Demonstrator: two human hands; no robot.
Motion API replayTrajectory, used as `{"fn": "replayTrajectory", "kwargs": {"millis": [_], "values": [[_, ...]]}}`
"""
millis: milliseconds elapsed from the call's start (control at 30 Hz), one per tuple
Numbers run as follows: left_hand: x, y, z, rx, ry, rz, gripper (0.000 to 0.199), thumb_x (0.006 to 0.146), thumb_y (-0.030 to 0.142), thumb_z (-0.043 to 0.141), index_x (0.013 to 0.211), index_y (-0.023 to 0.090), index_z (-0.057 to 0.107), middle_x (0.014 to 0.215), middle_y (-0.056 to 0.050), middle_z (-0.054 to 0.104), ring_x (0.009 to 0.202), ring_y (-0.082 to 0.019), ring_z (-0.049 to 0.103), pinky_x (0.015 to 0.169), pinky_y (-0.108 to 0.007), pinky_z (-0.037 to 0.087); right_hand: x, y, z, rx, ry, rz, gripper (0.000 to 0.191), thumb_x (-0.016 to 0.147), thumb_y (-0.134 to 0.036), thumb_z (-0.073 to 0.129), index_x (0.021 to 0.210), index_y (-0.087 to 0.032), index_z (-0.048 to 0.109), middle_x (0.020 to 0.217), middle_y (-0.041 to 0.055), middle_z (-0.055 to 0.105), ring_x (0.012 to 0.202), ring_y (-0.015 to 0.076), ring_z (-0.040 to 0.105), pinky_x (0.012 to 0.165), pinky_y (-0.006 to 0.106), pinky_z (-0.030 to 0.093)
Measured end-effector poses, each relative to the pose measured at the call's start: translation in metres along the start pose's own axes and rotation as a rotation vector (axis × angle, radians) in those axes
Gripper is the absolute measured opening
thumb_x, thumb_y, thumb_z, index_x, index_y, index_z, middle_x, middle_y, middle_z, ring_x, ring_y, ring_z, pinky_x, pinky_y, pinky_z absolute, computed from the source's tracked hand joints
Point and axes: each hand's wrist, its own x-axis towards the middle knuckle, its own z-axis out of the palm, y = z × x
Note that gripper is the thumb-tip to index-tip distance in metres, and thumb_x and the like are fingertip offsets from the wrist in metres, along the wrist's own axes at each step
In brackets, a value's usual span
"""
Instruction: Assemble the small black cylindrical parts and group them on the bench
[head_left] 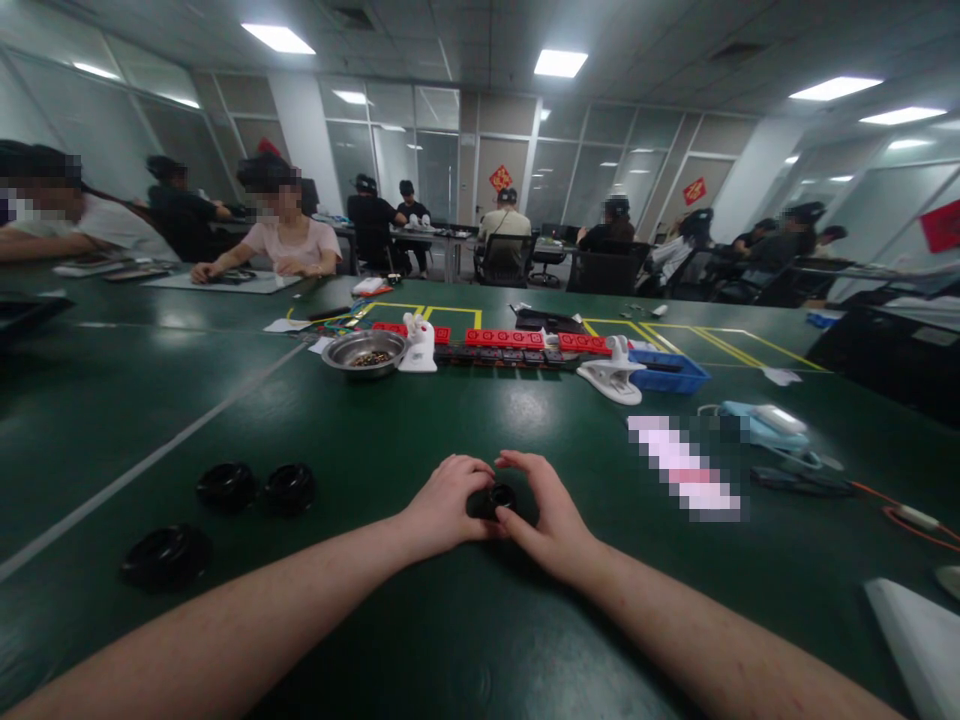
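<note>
Both of my hands meet over the green table around a small black ring-shaped piece (501, 496), which has an opening in its top. My left hand (448, 502) curls round its left side, thumb low and fingers above. From the right, my right hand (553, 518) closes on it, with the thumb across its near edge. The fingers cover much of the piece, so its full shape is hidden. On my left lie three glossy black round pieces with hollow middles: one nearest me (166, 556), another behind it (226, 487), and a smaller one (289, 488) beside that.
Farther back stand a metal bowl (360, 352) of small parts, white clamps (613, 372), red blocks (504, 338) in a row and a blue bin (671, 372). A light-blue device (765, 425) with cables lies at right. Several people sit beyond.
</note>
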Motion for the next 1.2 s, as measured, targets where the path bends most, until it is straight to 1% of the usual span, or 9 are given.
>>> {"fn": "replayTrajectory", "kwargs": {"millis": [200, 333, 433, 567, 700, 867, 1000, 1100, 1200], "values": [[-0.0002, 0.0002, 0.0001, 0.012, -0.012, -0.012, 0.036, 0.062, 0.038, 0.069, 0.090, 0.016, 0.060, 0.103, -0.006, 0.055, 0.098, -0.024, 0.046, 0.087, -0.037, 0.037, 0.0000, 0.0023, 0.0032, -0.012, 0.012, 0.050, 0.045, 0.068, -0.021, 0.062, 0.108, -0.021, 0.041, 0.094, 0.0059, 0.053, 0.088, 0.0216, 0.052, 0.080, 0.039, 0.044], [-0.0001, 0.0008, 0.0002, 0.002, 0.009, -0.006, 0.038, 0.061, 0.038, 0.069, 0.091, 0.017, 0.059, 0.101, -0.005, 0.056, 0.096, -0.023, 0.047, 0.086, -0.037, 0.038, 0.0000, 0.0000, 0.0011, 0.043, -0.009, -0.028, 0.046, 0.070, -0.012, 0.050, 0.114, -0.020, 0.037, 0.105, 0.0082, 0.051, 0.099, 0.0218, 0.049, 0.086, 0.040, 0.041], [0.0000, -0.0007, 0.0008, 0.009, 0.005, 0.001, 0.034, 0.061, 0.039, 0.069, 0.086, 0.017, 0.060, 0.102, -0.006, 0.056, 0.096, -0.023, 0.047, 0.087, -0.038, 0.037, -0.0003, 0.0003, 0.0005, 0.028, 0.013, -0.023, 0.049, 0.069, -0.014, 0.053, 0.116, -0.020, 0.036, 0.110, 0.0095, 0.049, 0.103, 0.0231, 0.047, 0.089, 0.041, 0.039], [0.0004, -0.0018, 0.0014, 0.012, -0.004, 0.001, 0.032, 0.061, 0.037, 0.069, 0.085, 0.018, 0.060, 0.102, -0.005, 0.056, 0.096, -0.023, 0.047, 0.087, -0.038, 0.037, 0.0001, 0.0026, 0.0028, -0.045, 0.079, 0.064, 0.048, 0.068, -0.022, 0.061, 0.111, -0.020, 0.039, 0.101, 0.0084, 0.051, 0.094, 0.0235, 0.050, 0.082, 0.040, 0.042], [0.0011, -0.0014, 0.0014, 0.014, -0.007, 0.003, 0.032, 0.062, 0.037, 0.068, 0.086, 0.018, 0.060, 0.101, -0.005, 0.056, 0.096, -0.023, 0.047, 0.087, -0.037, 0.037, 0.0008, 0.0027, 0.0040, -0.040, 0.034, 0.086, 0.041, 0.068, -0.020, 0.060, 0.105, -0.021, 0.043, 0.091, 0.0054, 0.054, 0.085, 0.0216, 0.053, 0.077, 0.039, 0.044], [0.0005, -0.0005, 0.0007, 0.011, 0.000, -0.009, 0.039, 0.061, 0.038, 0.068, 0.094, 0.018, 0.059, 0.102, -0.005, 0.056, 0.098, -0.023, 0.047, 0.088, -0.038, 0.036, 0.0003, 0.0002, 0.0010, 0.058, -0.046, 0.005, 0.048, 0.070, -0.014, 0.050, 0.116, -0.019, 0.036, 0.108, 0.0093, 0.051, 0.101, 0.0223, 0.050, 0.087, 0.041, 0.041], [0.0001, 0.0007, -0.0008, 0.012, -0.010, -0.002, 0.033, 0.062, 0.039, 0.068, 0.086, 0.018, 0.060, 0.104, -0.006, 0.056, 0.098, -0.023, 0.047, 0.089, -0.038, 0.036, 0.0003, 0.0003, 0.0010, 0.018, -0.019, 0.023, 0.050, 0.071, -0.016, 0.053, 0.117, -0.019, 0.036, 0.113, 0.0102, 0.048, 0.106, 0.0237, 0.046, 0.091, 0.042, 0.038], [0.0005, 0.0020, -0.0020, 0.013, -0.014, -0.002, 0.031, 0.062, 0.038, 0.068, 0.084, 0.017, 0.060, 0.102, -0.006, 0.056, 0.096, -0.023, 0.047, 0.087, -0.038, 0.037, 0.0009, 0.0014, 0.0029, -0.023, 0.035, 0.075, 0.048, 0.070, -0.021, 0.058, 0.114, -0.020, 0.039, 0.106, 0.0094, 0.051, 0.098, 0.0240, 0.049, 0.085, 0.042, 0.041], [0.0008, 0.0025, -0.0019, 0.008, -0.016, -0.010, 0.032, 0.062, 0.037, 0.068, 0.087, 0.017, 0.060, 0.101, -0.006, 0.056, 0.096, -0.023, 0.047, 0.087, -0.038, 0.037, 0.0013, 0.0012, 0.0034, -0.033, 0.019, 0.096, 0.044, 0.070, -0.020, 0.059, 0.110, -0.021, 0.041, 0.094, 0.0069, 0.055, 0.089, 0.0227, 0.053, 0.079, 0.041, 0.044]]}}
